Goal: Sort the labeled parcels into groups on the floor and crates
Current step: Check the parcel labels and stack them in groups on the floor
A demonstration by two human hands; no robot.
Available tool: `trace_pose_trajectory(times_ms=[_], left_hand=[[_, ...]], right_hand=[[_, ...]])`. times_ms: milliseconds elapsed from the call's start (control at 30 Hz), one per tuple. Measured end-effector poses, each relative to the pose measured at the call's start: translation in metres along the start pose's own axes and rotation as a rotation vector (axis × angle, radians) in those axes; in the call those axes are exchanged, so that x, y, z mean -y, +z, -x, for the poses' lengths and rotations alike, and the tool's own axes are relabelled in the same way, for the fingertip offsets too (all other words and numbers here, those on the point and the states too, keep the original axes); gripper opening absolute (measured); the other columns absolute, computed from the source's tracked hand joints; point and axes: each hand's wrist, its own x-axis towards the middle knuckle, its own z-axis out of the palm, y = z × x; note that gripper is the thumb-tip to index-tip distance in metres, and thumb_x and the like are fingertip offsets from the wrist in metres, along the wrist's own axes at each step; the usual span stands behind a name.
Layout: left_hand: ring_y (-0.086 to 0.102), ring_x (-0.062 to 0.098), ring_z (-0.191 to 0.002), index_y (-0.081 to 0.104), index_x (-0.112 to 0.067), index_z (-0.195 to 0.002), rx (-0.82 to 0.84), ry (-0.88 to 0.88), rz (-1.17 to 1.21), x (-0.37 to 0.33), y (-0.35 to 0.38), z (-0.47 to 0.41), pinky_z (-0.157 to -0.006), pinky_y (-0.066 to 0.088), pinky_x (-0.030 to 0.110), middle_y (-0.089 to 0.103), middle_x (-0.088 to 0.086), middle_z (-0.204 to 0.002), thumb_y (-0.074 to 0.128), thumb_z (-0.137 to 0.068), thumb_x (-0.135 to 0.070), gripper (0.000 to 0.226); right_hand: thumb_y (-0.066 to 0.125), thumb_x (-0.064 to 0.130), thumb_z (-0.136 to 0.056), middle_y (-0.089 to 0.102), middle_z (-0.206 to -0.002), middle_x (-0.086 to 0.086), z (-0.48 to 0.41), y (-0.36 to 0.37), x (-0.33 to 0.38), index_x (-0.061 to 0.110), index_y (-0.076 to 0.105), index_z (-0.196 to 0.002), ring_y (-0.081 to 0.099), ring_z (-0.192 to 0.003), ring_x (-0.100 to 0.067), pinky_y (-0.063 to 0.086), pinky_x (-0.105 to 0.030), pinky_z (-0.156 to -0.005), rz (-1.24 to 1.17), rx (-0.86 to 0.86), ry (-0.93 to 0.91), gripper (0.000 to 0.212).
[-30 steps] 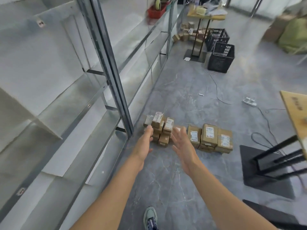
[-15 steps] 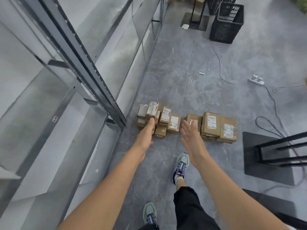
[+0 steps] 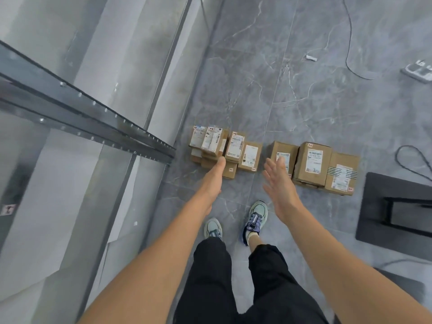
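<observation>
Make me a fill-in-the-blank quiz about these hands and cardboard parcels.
The left hand and right hand both hold ____.
The small brown cardboard parcels and larger brown cardboard parcels lie on the grey ____.
The larger parcels lie ____ of the small ones.
The grey metal shelving rack stands on the person's ____.
Missing words: nothing; floor; right; left.

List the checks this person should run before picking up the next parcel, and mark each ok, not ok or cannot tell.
1. Left hand empty, fingers straight: ok.
2. Right hand empty, open: ok.
3. Labels face up on small parcels and large parcels: ok.
4. Label text readable: cannot tell, too small.
5. Bare floor between the two groups: ok.
6. Shoes short of the parcels, cable beyond them: ok.
</observation>
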Motion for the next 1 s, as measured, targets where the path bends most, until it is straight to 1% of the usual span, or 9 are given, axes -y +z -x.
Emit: trace_pose_trajectory(times_ms=[100, 267, 400, 533, 633, 767, 867, 933, 1000], left_hand=[[0.031, 0.015, -0.151, 0.032, -0.025, -0.160, 0.017, -0.020, -0.035, -0.007, 0.007, -0.034, -0.124, 0.027, 0.049, 0.032, -0.005, -0.165, 0.029, -0.105, -0.065, 0.068], [0.033, 0.016, -0.150, 0.036, -0.032, -0.158, 0.037, -0.082, -0.103, -0.009, 0.015, -0.106, -0.123, 0.028, 0.051, 0.035, -0.006, -0.164, 0.030, -0.096, -0.078, 0.077], [0.033, 0.015, -0.150, 0.035, -0.034, -0.158, 0.095, -0.084, -0.149, -0.006, 0.019, -0.178, -0.123, 0.026, 0.051, 0.036, -0.008, -0.164, 0.028, -0.101, -0.071, 0.068], [0.032, 0.015, -0.150, 0.037, -0.039, -0.156, 0.146, -0.085, -0.237, 0.009, 0.028, -0.254, -0.124, 0.024, 0.052, 0.037, -0.012, -0.163, 0.027, -0.095, -0.076, 0.072], [0.031, 0.015, -0.150, 0.035, -0.032, -0.159, 0.182, -0.075, -0.254, 0.026, 0.042, -0.306, -0.124, 0.023, 0.045, 0.034, -0.009, -0.165, 0.026, -0.105, -0.063, 0.063], [0.027, 0.014, -0.153, 0.034, -0.025, -0.160, 0.249, -0.092, -0.275, 0.064, 0.066, -0.361, -0.126, 0.021, 0.041, 0.032, -0.004, -0.166, 0.027, -0.109, -0.055, 0.060], [0.029, 0.017, -0.152, 0.037, -0.025, -0.158, 0.271, -0.116, -0.318, 0.102, 0.086, -0.394, -0.125, 0.022, 0.040, 0.035, -0.003, -0.165, 0.027, -0.109, -0.052, 0.057], [0.031, 0.018, -0.151, 0.037, -0.023, -0.158, 0.276, -0.133, -0.361, 0.123, 0.099, -0.413, -0.122, 0.022, 0.037, 0.035, 0.000, -0.164, 0.027, -0.110, -0.049, 0.055], [0.030, 0.022, -0.152, 0.036, -0.023, -0.158, 0.266, -0.146, -0.399, 0.142, 0.112, -0.432, -0.123, 0.023, 0.042, 0.034, 0.003, -0.165, 0.028, -0.109, -0.051, 0.057]], right_hand=[[0.020, 0.074, -0.101, 0.026, -0.171, 0.007, -0.032, -0.002, 0.005, 0.025, 0.023, -0.166, 0.026, -0.156, -0.012, 0.017, -0.045, -0.130, 0.007, -0.016, 0.048, 0.081], [0.020, 0.072, -0.102, 0.025, -0.171, 0.007, -0.093, 0.000, 0.001, 0.025, 0.024, -0.165, 0.024, -0.157, -0.013, 0.016, -0.045, -0.130, 0.017, -0.036, 0.104, 0.079], [0.018, 0.070, -0.103, 0.024, -0.171, 0.006, -0.158, 0.005, -0.016, 0.024, 0.023, -0.166, 0.024, -0.157, -0.012, 0.016, -0.045, -0.130, 0.018, -0.063, 0.130, 0.078], [0.018, 0.073, -0.102, 0.024, -0.172, 0.005, -0.228, 0.003, -0.046, 0.026, 0.024, -0.165, 0.023, -0.157, -0.013, 0.014, -0.048, -0.130, -0.006, -0.111, 0.157, 0.079], [0.019, 0.072, -0.104, 0.026, -0.171, 0.004, -0.281, -0.003, -0.071, 0.024, 0.026, -0.165, 0.024, -0.157, -0.013, 0.015, -0.047, -0.130, -0.041, -0.176, 0.173, 0.078], [0.021, 0.070, -0.105, 0.032, -0.169, 0.004, -0.342, -0.012, -0.108, 0.023, 0.030, -0.163, 0.028, -0.155, -0.014, 0.017, -0.048, -0.129, -0.064, -0.242, 0.232, 0.076], [0.021, 0.068, -0.106, 0.038, -0.166, 0.002, -0.381, -0.023, -0.136, 0.023, 0.036, -0.161, 0.032, -0.154, -0.015, 0.018, -0.048, -0.128, -0.055, -0.273, 0.261, 0.073], [0.021, 0.065, -0.107, 0.043, -0.163, 0.001, -0.404, -0.033, -0.154, 0.022, 0.040, -0.159, 0.035, -0.152, -0.016, 0.021, -0.046, -0.127, -0.052, -0.304, 0.286, 0.070], [0.023, 0.065, -0.107, 0.042, -0.164, 0.000, -0.426, -0.041, -0.172, 0.022, 0.039, -0.160, 0.033, -0.153, -0.019, 0.021, -0.046, -0.126, -0.053, -0.330, 0.319, 0.070]])
